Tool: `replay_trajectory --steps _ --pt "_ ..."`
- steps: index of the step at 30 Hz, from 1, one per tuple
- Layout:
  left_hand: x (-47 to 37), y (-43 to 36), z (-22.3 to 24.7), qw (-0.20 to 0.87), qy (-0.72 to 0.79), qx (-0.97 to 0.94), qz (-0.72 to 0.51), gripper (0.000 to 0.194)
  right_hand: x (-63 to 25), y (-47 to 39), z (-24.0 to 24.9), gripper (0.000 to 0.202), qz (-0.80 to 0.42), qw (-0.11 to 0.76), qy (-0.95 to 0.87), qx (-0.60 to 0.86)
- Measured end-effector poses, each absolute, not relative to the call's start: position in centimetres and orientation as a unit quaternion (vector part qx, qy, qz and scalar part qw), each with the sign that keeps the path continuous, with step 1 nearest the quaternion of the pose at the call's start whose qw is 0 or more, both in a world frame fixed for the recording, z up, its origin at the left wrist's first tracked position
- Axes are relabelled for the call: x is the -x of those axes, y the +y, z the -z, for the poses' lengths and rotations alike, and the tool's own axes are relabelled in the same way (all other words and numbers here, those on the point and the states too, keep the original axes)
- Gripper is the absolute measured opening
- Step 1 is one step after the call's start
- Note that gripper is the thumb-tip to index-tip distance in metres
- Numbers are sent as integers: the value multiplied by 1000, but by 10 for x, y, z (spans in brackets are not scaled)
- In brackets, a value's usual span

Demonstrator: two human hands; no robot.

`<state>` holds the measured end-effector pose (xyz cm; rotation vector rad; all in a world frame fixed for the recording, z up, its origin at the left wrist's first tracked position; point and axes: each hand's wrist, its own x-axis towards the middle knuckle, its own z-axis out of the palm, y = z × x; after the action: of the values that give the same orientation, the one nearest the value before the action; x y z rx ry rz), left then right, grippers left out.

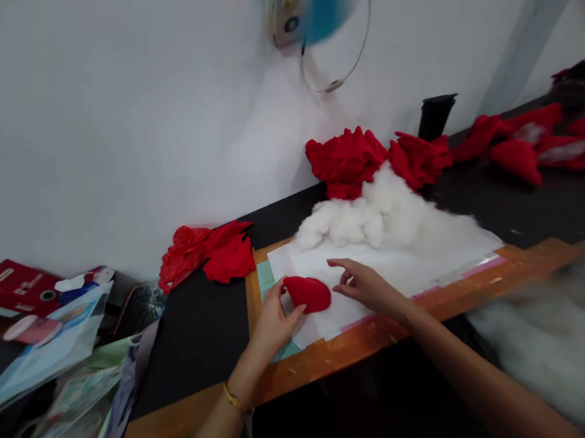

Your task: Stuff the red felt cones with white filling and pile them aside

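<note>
A small, rounded red fabric piece (312, 295) is pinched between the thumb and fingers of my left hand (276, 321), above the white sheet (279, 261) on the table. Just to its right, my right hand (363, 284) hovers with the index finger stretched out and the other fingers curled. I see nothing in that hand, and it is apart from the red piece. Behind both hands, a heap of fluffy white stuffing (383, 212) covers the far part of the sheet.
Red fabric piles (347, 159) lie behind the stuffing, and stuffed red pieces (517, 158) at the far right. A red plastic bag (184, 255) sits left of the sheet. Papers and packets (73, 350) crowd the left. More stuffing (549, 344) is below the table's right edge. A fan (307, 13) hangs on the wall.
</note>
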<state>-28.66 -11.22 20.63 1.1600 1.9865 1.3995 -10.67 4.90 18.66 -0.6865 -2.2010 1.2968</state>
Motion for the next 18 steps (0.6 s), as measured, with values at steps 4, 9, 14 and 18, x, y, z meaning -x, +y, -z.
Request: replay_trajectory --steps 4,9,14,18 --pt "266 -115 -208 210 713 -422 -519 80 112 41 -185 49 -501 249 -797 228" --pt "249 -90 -191 194 716 -411 -530 94 124 26 -171 54 -562 261 -756 213" --pt "261 -73 -180 195 765 -414 -453 66 114 31 -169 52 -547 287 -745 251" --pt "264 -75 -184 187 752 -428 -466 79 103 30 -179 48 -526 307 -755 241"
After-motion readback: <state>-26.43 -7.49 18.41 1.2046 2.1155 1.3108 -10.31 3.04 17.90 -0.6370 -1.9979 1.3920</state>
